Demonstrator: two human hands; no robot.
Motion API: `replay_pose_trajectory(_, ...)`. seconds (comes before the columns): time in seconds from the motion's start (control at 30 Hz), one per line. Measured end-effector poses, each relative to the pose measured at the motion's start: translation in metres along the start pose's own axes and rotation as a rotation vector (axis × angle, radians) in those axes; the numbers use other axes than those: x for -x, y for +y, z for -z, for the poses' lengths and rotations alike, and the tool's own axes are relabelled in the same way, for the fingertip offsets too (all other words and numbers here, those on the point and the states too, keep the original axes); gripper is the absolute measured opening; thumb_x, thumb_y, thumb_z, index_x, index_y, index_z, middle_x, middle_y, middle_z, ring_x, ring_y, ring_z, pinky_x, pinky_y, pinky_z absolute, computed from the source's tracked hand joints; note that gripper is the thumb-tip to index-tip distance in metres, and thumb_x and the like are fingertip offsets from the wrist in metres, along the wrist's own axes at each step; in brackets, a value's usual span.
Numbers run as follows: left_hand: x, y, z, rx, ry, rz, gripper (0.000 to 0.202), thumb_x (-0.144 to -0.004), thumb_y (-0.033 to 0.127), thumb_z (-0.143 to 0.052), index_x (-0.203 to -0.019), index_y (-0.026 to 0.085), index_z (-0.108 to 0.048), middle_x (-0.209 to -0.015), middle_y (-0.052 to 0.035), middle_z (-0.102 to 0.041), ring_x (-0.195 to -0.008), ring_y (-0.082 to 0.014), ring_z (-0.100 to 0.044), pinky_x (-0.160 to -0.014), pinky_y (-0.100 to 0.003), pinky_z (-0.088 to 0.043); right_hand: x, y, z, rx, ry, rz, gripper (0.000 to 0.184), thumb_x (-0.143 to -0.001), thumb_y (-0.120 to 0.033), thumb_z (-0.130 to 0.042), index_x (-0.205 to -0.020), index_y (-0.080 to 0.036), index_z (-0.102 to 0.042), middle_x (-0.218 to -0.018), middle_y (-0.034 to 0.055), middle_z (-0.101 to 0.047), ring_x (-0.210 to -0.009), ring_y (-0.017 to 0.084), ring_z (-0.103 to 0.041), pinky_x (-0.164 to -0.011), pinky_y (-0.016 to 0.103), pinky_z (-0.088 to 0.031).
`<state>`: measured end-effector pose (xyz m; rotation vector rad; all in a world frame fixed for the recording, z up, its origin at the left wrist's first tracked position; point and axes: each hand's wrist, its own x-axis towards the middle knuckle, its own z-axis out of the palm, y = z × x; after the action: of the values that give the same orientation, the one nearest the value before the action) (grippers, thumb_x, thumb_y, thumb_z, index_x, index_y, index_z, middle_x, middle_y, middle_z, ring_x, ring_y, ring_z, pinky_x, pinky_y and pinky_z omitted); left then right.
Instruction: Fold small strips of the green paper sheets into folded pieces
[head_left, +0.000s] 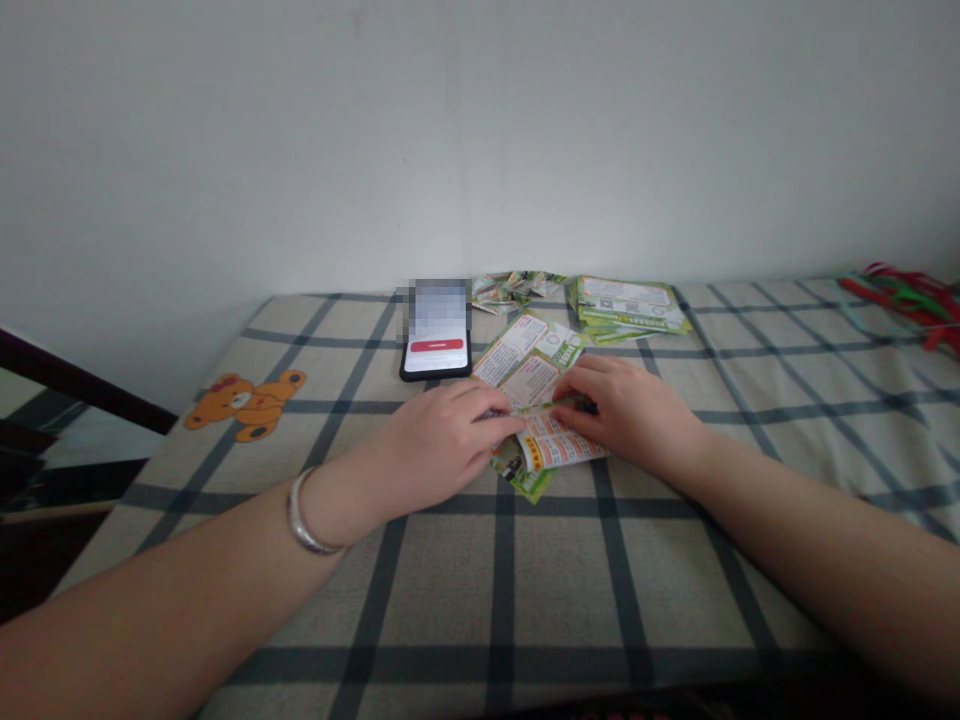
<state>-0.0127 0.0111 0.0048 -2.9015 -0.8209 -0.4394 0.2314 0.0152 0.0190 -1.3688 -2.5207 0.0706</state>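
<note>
A green and white printed leaflet lies on the checked cloth in front of me. My left hand, with a silver bangle on its wrist, pinches the leaflet's middle fold from the left. My right hand pinches the same fold from the right, fingers closed on the paper. The two sets of fingertips nearly meet over the leaflet.
A black phone with a lit screen lies just beyond my left hand. A stack of similar leaflets and several folded paper pieces sit near the wall. Red and green cords lie far right. A bear print marks the cloth's left side.
</note>
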Motion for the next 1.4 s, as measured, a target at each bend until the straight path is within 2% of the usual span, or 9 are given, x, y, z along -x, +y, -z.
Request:
replay_pose_trajectory(0.37,-0.002,0.005,0.006,0.016,-0.001,0.019,0.03,-0.088,0.014,-0.051,-0.115,0.019,-0.064,-0.112,-0.0083,-0.062,-0.105,-0.0236,-0.056,-0.093,-0.043,-0.051,-0.002,0.0,0.002,0.057,0.001,0.02,0.021,-0.086,-0.037,-0.064,-0.089,-0.017,-0.062,-0.091,0.0072,-0.064,-0.089,0.023,-0.058,-0.077,0.033,-0.044)
replay_pose_trajectory(0.47,-0.005,0.007,0.006,0.084,0.009,0.075,0.028,-0.09,0.014,-0.049,-0.114,0.017,-0.063,-0.112,-0.0084,-0.061,-0.106,-0.0222,-0.055,-0.096,-0.041,-0.049,-0.003,0.0,0.003,0.069,-0.009,0.014,0.021,-0.086,-0.037,-0.064,-0.089,-0.016,-0.06,-0.093,0.0082,-0.063,-0.09,0.023,-0.058,-0.079,0.034,-0.044)
replay_pose_trajectory(0.63,-0.007,0.01,0.007,0.14,0.021,0.23,0.026,-0.09,0.027,-0.054,-0.114,0.016,-0.059,-0.113,-0.0092,-0.058,-0.109,-0.0244,-0.053,-0.097,-0.045,-0.047,-0.002,-0.004,0.005,0.065,-0.025,0.034,0.022,-0.086,-0.037,-0.064,-0.09,-0.015,-0.06,-0.093,0.0087,-0.063,-0.09,0.024,-0.057,-0.08,0.035,-0.044)
replay_pose_trajectory(0.83,-0.004,0.015,0.005,0.138,0.019,0.287,0.033,-0.088,0.042,-0.06,-0.109,0.017,-0.056,-0.12,-0.0097,-0.056,-0.115,-0.0264,-0.05,-0.1,-0.048,-0.043,0.002,-0.018,0.003,0.025,-0.063,0.114,0.022,-0.085,-0.036,-0.065,-0.089,-0.015,-0.061,-0.091,0.0074,-0.064,-0.089,0.023,-0.057,-0.079,0.034,-0.044)
replay_pose_trajectory(1.2,-0.005,0.019,0.007,0.1,0.033,0.314,0.026,-0.081,0.038,-0.07,-0.087,0.017,-0.057,-0.122,-0.0103,-0.059,-0.115,-0.0282,-0.052,-0.099,-0.049,-0.043,-0.002,-0.021,0.0,-0.007,-0.06,0.109,0.017,-0.085,-0.031,-0.064,-0.087,-0.015,-0.061,-0.088,0.0075,-0.062,-0.085,0.022,-0.056,-0.076,0.033,-0.044)
replay_pose_trajectory(1.4,-0.005,0.017,0.004,0.123,0.026,0.32,0.025,-0.08,0.037,-0.07,-0.085,0.017,-0.057,-0.124,-0.0093,-0.059,-0.117,-0.0281,-0.051,-0.099,-0.049,-0.042,-0.001,-0.013,0.005,-0.177,-0.113,0.036,0.011,-0.081,-0.024,-0.066,-0.089,-0.018,-0.062,-0.091,0.0049,-0.062,-0.084,0.018,-0.056,-0.074,0.029,-0.043)
